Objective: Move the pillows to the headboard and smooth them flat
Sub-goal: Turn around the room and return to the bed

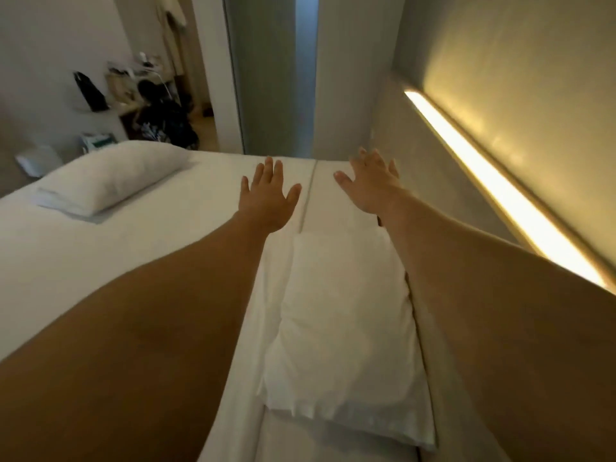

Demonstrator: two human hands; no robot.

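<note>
A white pillow lies flat between my two outstretched arms, its long side against the headboard wall on the right. A second white pillow lies puffed up at the far left of the white bed, away from the headboard. My left hand is stretched out past the near pillow, fingers spread, holding nothing. My right hand reaches beside it near the wall, also spread and empty. Whether either palm touches the sheet is unclear.
A lit strip light runs along the headboard wall. Beyond the bed's far end stand a grey door panel, a cluttered side table with dark bags and small items on the floor at the left.
</note>
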